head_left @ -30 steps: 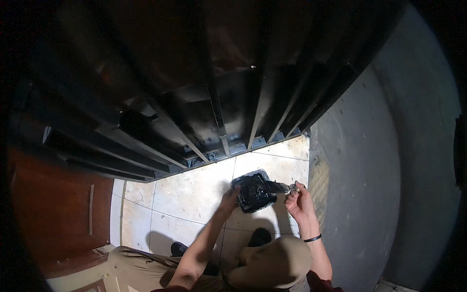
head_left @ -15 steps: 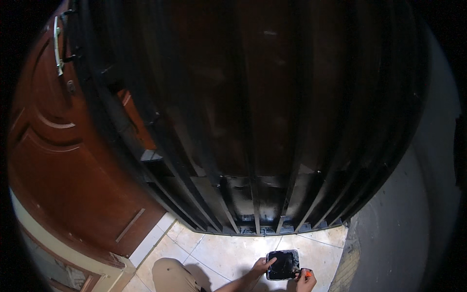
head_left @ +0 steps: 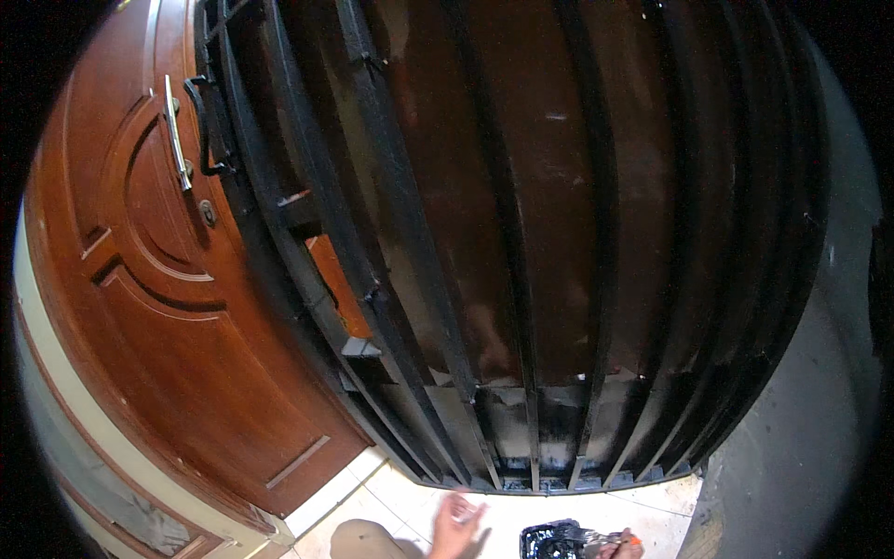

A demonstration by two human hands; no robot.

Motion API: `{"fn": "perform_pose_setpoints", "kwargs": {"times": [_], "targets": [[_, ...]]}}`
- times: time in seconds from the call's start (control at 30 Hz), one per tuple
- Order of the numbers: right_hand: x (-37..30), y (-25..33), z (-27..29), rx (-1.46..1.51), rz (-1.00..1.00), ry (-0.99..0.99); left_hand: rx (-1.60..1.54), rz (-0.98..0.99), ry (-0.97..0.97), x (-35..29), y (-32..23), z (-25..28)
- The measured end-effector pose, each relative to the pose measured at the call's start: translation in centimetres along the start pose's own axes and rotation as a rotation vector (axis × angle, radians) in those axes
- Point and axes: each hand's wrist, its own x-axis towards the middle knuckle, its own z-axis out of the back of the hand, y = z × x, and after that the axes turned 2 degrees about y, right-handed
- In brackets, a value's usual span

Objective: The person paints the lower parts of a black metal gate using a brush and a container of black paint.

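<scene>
A square tub of black paint point(head_left: 537, 545) is at the lower edge of the view, partly cut off. Just right of it, my right hand point(head_left: 622, 548) grips a paintbrush point(head_left: 596, 538) with an orange handle end, its head reaching over the tub's right side. My left hand point(head_left: 453, 524) is raised to the left of the tub and apart from it, fingers spread and slightly blurred, holding nothing. In front of both hands rises a tall black metal gate point(head_left: 521, 279) with upright bars over dark panels.
A brown wooden door point(head_left: 168, 307) with a silver handle point(head_left: 177, 135) stands left of the gate. Pale floor tiles point(head_left: 391, 494) run along the gate's foot. My knee point(head_left: 363, 540) shows at lower left, and a grey wall point(head_left: 792, 419) lies to the right.
My left hand has let go of the tub and moved left and up. The brush head now shows at the tub's right side. My view has shifted, so everything sits lower and further right.
</scene>
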Motion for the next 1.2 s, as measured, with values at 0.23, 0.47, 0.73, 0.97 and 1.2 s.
{"fn": "perform_pose_setpoints", "kwargs": {"times": [0.23,0.47,0.73,0.97,1.2], "targets": [[-3.4,32.8,-15.1,0.317,0.504,0.277,0.128,-0.774,-0.987,16.5,-17.2,25.7],[-7.5,57.5,-30.0,0.536,1.107,0.563,-0.063,-0.729,-0.749,26.5,-26.4,31.3],[-8.6,70.3,-41.1,0.537,1.331,0.618,0.058,-0.494,-0.868,26.5,-28.3,31.5],[-7.8,71.9,-42.7,0.496,1.363,0.605,0.08,-0.475,-0.862,26.0,-29.2,30.1],[-7.3,70.1,-42.9,0.311,1.519,0.489,-0.004,-0.546,-1.092,30.5,-25.7,31.7]]}}
